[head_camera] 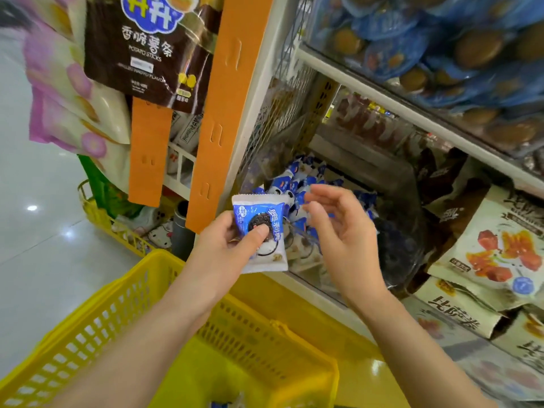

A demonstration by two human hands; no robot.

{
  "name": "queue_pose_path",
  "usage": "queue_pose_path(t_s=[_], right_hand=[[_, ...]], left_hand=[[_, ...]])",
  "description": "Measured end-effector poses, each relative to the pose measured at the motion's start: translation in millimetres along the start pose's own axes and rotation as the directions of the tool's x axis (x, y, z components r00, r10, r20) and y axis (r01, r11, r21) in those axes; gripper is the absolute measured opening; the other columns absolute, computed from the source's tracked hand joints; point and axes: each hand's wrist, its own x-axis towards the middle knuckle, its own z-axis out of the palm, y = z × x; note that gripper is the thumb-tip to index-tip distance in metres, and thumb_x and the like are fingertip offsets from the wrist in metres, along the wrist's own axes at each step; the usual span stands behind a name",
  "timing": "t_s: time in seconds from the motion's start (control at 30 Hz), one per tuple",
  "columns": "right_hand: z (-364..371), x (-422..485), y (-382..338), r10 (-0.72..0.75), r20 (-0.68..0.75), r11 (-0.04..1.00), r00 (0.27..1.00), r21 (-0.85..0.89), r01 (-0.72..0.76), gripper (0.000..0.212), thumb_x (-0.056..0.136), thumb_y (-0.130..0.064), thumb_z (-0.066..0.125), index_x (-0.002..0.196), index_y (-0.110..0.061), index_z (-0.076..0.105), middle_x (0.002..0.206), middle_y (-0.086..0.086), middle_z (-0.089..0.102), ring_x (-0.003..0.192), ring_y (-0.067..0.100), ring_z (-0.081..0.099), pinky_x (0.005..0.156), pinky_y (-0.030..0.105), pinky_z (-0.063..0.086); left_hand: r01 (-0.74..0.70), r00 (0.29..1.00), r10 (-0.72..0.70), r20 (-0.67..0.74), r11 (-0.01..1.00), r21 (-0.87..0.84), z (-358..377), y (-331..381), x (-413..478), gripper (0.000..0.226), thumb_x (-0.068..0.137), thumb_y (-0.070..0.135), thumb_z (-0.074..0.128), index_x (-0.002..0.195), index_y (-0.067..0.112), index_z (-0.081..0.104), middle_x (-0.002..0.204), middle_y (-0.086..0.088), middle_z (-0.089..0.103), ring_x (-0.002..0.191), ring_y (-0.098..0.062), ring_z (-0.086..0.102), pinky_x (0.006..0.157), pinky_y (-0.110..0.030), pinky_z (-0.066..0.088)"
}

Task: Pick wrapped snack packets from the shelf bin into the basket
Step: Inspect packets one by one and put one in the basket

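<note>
My left hand (226,245) pinches a blue-and-white wrapped snack packet (260,210) with a dark cookie printed on it, thumb on its front, above the near edge of the shelf bin. My right hand (338,228) hovers just right of the packet with relaxed, slightly curled fingers and holds nothing. Behind both hands the clear shelf bin (397,184) holds several more blue-and-white packets (291,184). The yellow plastic basket (117,304) sits below my forearms; a bit of blue packet shows at its bottom.
Orange display strips (217,113) and a brown potato-sticks bag (147,54) hang to the left. Beige snack bags (500,245) fill the shelf on the right. A bin of blue packs (441,54) sits on the shelf above. A second yellow basket (117,228) stands on the floor.
</note>
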Motion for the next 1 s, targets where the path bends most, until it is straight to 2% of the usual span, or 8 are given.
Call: queue_pose_path(t_s=[0.07, 0.17, 0.43, 0.5, 0.63, 0.73, 0.87, 1.0], right_hand=[[-3.2, 32.1, 13.9, 0.026, -0.024, 0.991, 0.999, -0.127, -0.029, 0.018, 0.093, -0.018, 0.053, 0.107, -0.029, 0.058, 0.096, -0.02, 0.06, 0.088, -0.008, 0.057, 0.075, 0.002, 0.043], [-2.4, 81.4, 45.5, 0.136, 0.018, 0.934, 0.991, -0.337, -0.122, 0.024, 0.094, -0.016, 0.052, 0.116, -0.01, 0.059, 0.103, -0.001, 0.064, 0.08, -0.004, 0.053, 0.066, -0.002, 0.035], [0.8, 135.0, 102.9, 0.435, 0.186, 0.718, 0.881, -0.661, -0.216, 0.031, 0.097, -0.019, 0.046, 0.122, -0.005, 0.057, 0.122, 0.017, 0.06, 0.111, 0.03, 0.055, 0.083, 0.025, 0.039], [3.2, 140.9, 103.2, 0.474, 0.194, 0.691, 0.859, -0.687, -0.226, 0.032, 0.098, -0.023, 0.044, 0.121, -0.004, 0.057, 0.121, 0.017, 0.06, 0.111, 0.03, 0.055, 0.08, 0.026, 0.038], [11.8, 149.3, 104.3, 0.535, 0.185, 0.69, 0.824, -0.659, -0.3, 0.04, 0.095, -0.038, 0.049, 0.108, -0.003, 0.061, 0.093, 0.014, 0.062, 0.093, 0.029, 0.059, 0.069, 0.028, 0.039], [16.6, 153.2, 109.7, 0.578, 0.138, 0.69, 0.805, -0.609, -0.391, 0.047, 0.09, -0.035, 0.057, 0.123, -0.002, 0.053, 0.111, 0.017, 0.062, 0.1, 0.029, 0.059, 0.083, 0.037, 0.048], [14.8, 156.8, 110.1, 0.622, 0.103, 0.68, 0.776, -0.563, -0.47, 0.043, 0.084, -0.032, 0.066, 0.118, -0.008, 0.058, 0.096, 0.008, 0.06, 0.065, 0.01, 0.054, 0.052, 0.021, 0.039], [7.7, 156.5, 104.4, 0.553, 0.03, 0.736, 0.832, -0.485, -0.472, 0.03, 0.084, -0.033, 0.066, 0.108, -0.015, 0.063, 0.11, 0.006, 0.062, 0.067, 0.008, 0.051, 0.049, 0.012, 0.036]], left_hand=[[-0.006, 0.999, 0.005, -0.034, 0.999, -0.032, 1.4, 2.5, 4.9, 0.009, 0.086, 0.021, 0.06, 0.093, 0.027, 0.061, 0.086, 0.014, 0.071, 0.076, 0.008, 0.064, 0.059, -0.004, 0.044], [-0.013, 0.998, 0.01, -0.067, 0.999, -0.052, 2.9, 5.4, 10.6, 0.01, 0.086, 0.019, 0.06, 0.091, 0.027, 0.059, 0.088, 0.014, 0.068, 0.072, 0.01, 0.063, 0.057, -0.004, 0.044], [0.008, 0.996, -0.017, -0.091, 0.995, -0.1, -6.6, 5.5, 20.6, 0.012, 0.086, 0.019, 0.06, 0.096, 0.026, 0.058, 0.087, 0.014, 0.068, 0.072, 0.01, 0.064, 0.054, -0.003, 0.044], [0.011, 0.996, -0.017, -0.088, 0.997, -0.075, -4.9, 4.5, 23.5, 0.012, 0.085, 0.02, 0.06, 0.095, 0.027, 0.057, 0.088, 0.014, 0.068, 0.073, 0.009, 0.064, 0.055, -0.004, 0.045], [0.031, 0.997, -0.038, -0.068, 0.994, -0.105, 0.5, 3.5, 29.4, 0.013, 0.085, 0.018, 0.061, 0.095, 0.027, 0.057, 0.087, 0.013, 0.068, 0.073, 0.007, 0.065, 0.055, -0.005, 0.045], [0.042, 0.996, -0.049, -0.068, 0.994, -0.102, 1.9, 3.4, 31.3, 0.014, 0.085, 0.022, 0.061, 0.097, 0.028, 0.057, 0.09, 0.012, 0.069, 0.075, 0.006, 0.065, 0.055, -0.006, 0.046], [0.041, 0.996, -0.047, -0.075, 0.995, -0.088, 2.9, 3.3, 31.4, 0.014, 0.085, 0.023, 0.061, 0.098, 0.027, 0.057, 0.091, 0.011, 0.068, 0.076, 0.005, 0.065, 0.056, -0.006, 0.047], [0.048, 0.996, -0.053, -0.078, 0.997, -0.065, 1.9, 4.8, 30.4, 0.017, 0.086, 0.025, 0.06, 0.102, 0.026, 0.056, 0.094, 0.011, 0.067, 0.075, 0.009, 0.063, 0.052, -0.004, 0.044]])
